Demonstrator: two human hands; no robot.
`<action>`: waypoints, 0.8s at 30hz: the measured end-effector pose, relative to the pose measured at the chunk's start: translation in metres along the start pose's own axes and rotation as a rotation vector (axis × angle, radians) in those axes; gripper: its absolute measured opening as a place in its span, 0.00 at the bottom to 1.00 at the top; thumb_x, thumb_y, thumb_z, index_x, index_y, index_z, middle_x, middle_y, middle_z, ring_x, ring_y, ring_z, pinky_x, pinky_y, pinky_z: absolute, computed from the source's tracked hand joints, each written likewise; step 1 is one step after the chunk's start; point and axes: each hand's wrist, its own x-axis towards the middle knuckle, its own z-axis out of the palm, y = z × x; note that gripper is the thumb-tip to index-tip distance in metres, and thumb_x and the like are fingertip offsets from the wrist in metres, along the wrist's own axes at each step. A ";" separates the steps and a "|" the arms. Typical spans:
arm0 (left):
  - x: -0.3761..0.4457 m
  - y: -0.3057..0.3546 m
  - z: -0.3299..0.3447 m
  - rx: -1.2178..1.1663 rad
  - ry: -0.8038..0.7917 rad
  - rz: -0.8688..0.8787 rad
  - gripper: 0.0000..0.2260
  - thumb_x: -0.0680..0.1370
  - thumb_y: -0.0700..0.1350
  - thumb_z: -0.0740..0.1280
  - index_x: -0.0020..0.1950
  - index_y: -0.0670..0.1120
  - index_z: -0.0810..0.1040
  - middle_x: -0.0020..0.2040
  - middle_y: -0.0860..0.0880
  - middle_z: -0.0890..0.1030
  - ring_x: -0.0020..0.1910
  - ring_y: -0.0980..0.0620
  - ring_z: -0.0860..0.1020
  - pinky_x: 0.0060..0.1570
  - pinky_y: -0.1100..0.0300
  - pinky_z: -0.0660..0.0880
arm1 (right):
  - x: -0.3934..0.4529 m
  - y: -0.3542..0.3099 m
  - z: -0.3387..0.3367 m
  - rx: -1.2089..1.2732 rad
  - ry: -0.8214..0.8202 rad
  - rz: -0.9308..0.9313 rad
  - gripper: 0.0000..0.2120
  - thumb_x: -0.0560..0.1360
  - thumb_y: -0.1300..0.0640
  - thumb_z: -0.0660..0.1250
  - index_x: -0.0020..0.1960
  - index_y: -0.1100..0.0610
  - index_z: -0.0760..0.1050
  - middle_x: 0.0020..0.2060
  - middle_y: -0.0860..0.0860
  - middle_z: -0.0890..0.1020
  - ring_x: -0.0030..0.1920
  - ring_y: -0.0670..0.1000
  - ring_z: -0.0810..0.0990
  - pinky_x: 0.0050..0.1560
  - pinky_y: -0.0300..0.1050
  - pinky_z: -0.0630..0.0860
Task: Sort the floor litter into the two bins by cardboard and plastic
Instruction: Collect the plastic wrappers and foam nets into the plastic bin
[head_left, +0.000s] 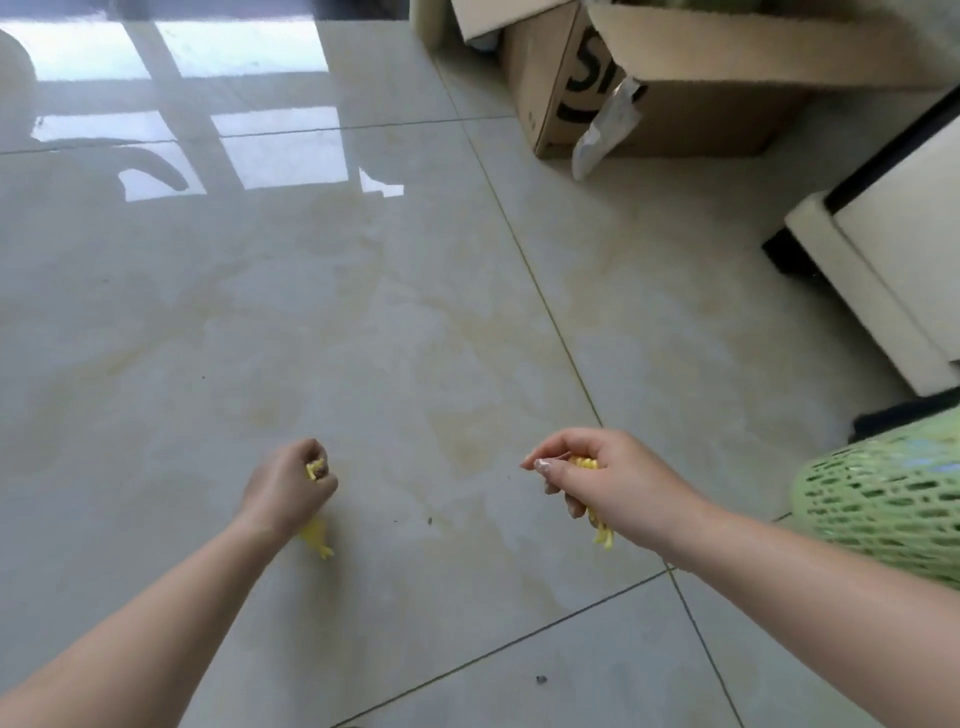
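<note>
My left hand is closed around a small yellow plastic piece; bits of it stick out above and below the fist. My right hand is closed on another yellow plastic piece, whose end hangs below the palm. Both hands hover over the glossy tiled floor, about an arm's width apart. An open cardboard box stands at the far right, with a grey plastic bag drooping down its front. What lies inside the box is hidden.
A green foam net covers something at the right edge. White furniture with a dark base stands along the right. Small dark specks lie on the tiles. Window light reflects off the floor at the far left.
</note>
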 end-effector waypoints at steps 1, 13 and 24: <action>-0.010 0.014 0.008 -0.049 -0.033 0.046 0.12 0.68 0.35 0.67 0.32 0.47 0.68 0.33 0.45 0.74 0.36 0.44 0.72 0.35 0.57 0.64 | -0.011 0.004 -0.008 0.009 0.024 0.002 0.06 0.77 0.57 0.64 0.45 0.52 0.80 0.34 0.46 0.78 0.29 0.46 0.73 0.32 0.32 0.69; -0.180 0.230 0.042 -0.037 -0.285 0.630 0.15 0.71 0.41 0.69 0.31 0.52 0.65 0.30 0.52 0.71 0.30 0.50 0.68 0.30 0.60 0.64 | -0.206 0.105 -0.084 0.149 0.259 0.015 0.07 0.75 0.57 0.65 0.44 0.49 0.80 0.33 0.46 0.79 0.27 0.39 0.74 0.31 0.30 0.70; -0.363 0.428 0.071 0.248 -0.638 1.489 0.10 0.69 0.58 0.59 0.47 0.58 0.69 0.52 0.52 0.68 0.49 0.52 0.71 0.49 0.59 0.72 | -0.384 0.227 -0.146 0.737 0.852 0.014 0.05 0.74 0.60 0.68 0.42 0.52 0.79 0.25 0.42 0.76 0.26 0.41 0.71 0.29 0.31 0.68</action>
